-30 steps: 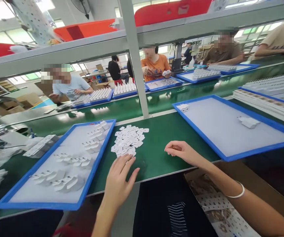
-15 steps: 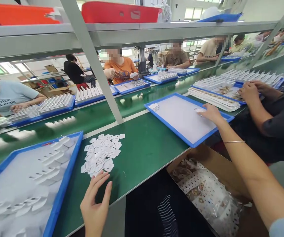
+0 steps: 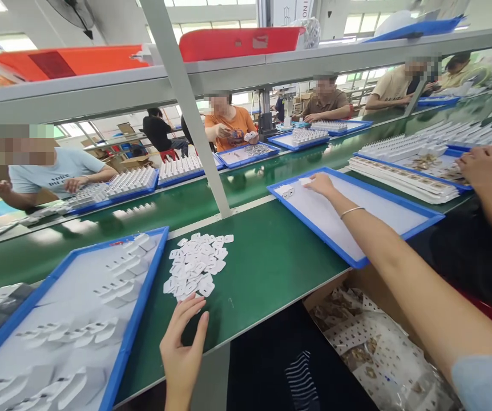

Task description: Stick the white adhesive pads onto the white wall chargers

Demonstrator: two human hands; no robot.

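My left hand (image 3: 185, 337) is at the near edge of a pile of small white plastic plates (image 3: 197, 262) on the green bench. Its thumb and fingers are apart with nothing between them. My right hand (image 3: 323, 186) reaches over a blue-rimmed tray (image 3: 359, 264) lined in white. Its fingers are closed on a small white plastic piece (image 3: 304, 181), mostly covered by the fingertips. Beside it, white plastic pieces (image 3: 286, 192) stand together in the tray's far left corner.
At left, another blue-rimmed tray (image 3: 132, 337) holds rows of white plastic parts (image 3: 120, 290). A slanted metal post (image 3: 203, 142) rises behind the pile. Below the bench edge is a box with plastic bags (image 3: 370, 348). A co-worker's hands (image 3: 483, 171) work at the right.
My right hand has moved left across the tray, from its right side to the pieces in the far left corner. My left hand stays by the pile. The view has shifted left.
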